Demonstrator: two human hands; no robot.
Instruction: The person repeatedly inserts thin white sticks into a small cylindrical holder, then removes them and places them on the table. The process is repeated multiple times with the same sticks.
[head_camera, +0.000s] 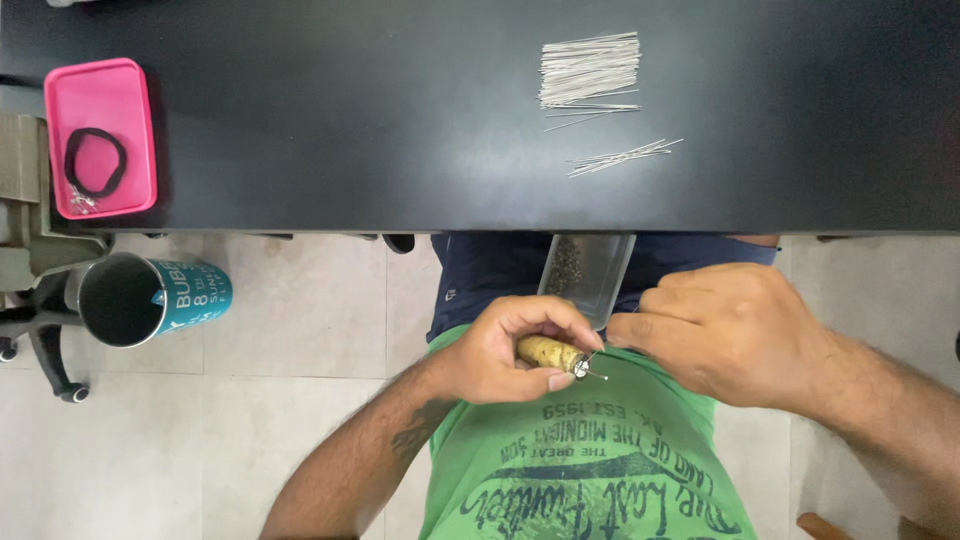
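Note:
My left hand (505, 350) grips a small wooden-handled tool (552, 354) with a metal tip, held over my green shirt below the table edge. My right hand (725, 330) is closed beside it, fingertips pinched at the tool's tip on a thin metal pin (596, 374). Right behind the hands sits a clear plastic tray (588, 268) holding dark small bits, resting on my lap. On the black table (350, 130) lie a neat bundle of thin metal pins (590, 70) and a smaller loose group of pins (625, 157).
A pink tray (103, 135) with a black elastic band (95, 162) sits on the table's left end. A teal cup (150, 298) hangs or stands at the left below the table edge. A chair base (45, 350) stands on the tiled floor.

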